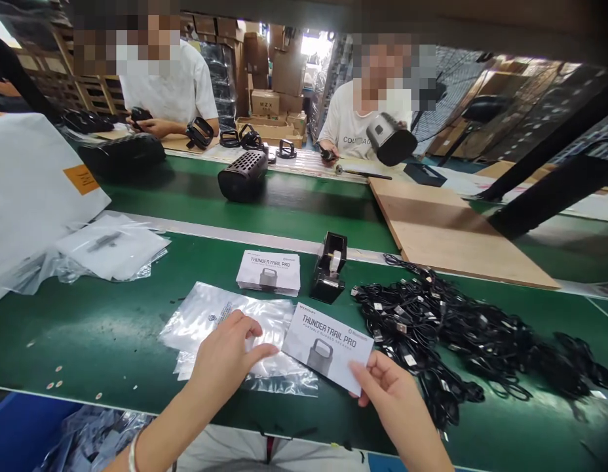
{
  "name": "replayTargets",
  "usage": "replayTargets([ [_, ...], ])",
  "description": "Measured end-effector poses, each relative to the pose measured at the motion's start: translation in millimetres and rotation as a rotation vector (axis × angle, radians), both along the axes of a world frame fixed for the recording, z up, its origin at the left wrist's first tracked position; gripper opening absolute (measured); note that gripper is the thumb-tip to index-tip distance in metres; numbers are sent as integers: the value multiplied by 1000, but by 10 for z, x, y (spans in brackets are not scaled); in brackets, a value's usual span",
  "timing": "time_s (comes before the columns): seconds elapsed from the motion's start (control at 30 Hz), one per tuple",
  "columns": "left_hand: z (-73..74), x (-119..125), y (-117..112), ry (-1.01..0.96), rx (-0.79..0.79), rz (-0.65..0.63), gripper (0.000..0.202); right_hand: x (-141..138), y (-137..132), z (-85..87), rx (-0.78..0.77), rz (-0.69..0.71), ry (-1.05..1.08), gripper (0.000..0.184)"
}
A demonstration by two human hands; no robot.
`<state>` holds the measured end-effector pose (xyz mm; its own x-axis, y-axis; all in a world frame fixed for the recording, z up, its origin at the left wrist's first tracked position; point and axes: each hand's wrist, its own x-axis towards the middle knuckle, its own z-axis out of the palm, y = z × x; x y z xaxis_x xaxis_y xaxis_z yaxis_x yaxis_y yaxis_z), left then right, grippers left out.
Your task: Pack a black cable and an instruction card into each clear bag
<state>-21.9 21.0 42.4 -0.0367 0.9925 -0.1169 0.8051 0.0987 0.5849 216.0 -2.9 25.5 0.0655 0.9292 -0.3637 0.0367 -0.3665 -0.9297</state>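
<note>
My right hand (390, 393) pinches the lower right corner of a white booklet (333, 328), thumb on top. "THUNDER TRAIL PRO" and a picture of a speaker are printed on it. Over a pile of clear plastic bags (190, 328) hovers my left hand (230, 344), fingers curved and thumb apart, with nothing seen in it. Its thumb points at the booklet's left edge; I cannot tell whether it touches a bag. Behind the bags lies a stack of the same booklets (268, 278). A black tape dispenser (329, 269) stands right of that stack.
Tangled black cables (446, 321) cover the right of the green table. A wooden board (456, 229) bridges the belt, where a dark speaker (242, 176) sits. White bags (112, 246) lie at left. Two people work opposite; one holds a speaker (392, 139).
</note>
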Motion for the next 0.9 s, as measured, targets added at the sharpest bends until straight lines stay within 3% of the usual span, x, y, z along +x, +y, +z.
replayTargets([
  [0.13, -99, 64, 33, 143, -57, 17, 19, 8, -1, 17, -25, 20, 24, 32],
  [0.33, -132, 30, -5, 117, -9, -16, 23, -59, -21, -53, -26, 50, 65, 33],
  [0.6, -159, 7, -64, 88, 61, -77, 29, -371, -74, -112, -38, 0, 35, 33],
  [0.9, -239, 23, -141, 20, 204, -110, 20, -408, -155, -50, -209, 288, -13, 23],
])
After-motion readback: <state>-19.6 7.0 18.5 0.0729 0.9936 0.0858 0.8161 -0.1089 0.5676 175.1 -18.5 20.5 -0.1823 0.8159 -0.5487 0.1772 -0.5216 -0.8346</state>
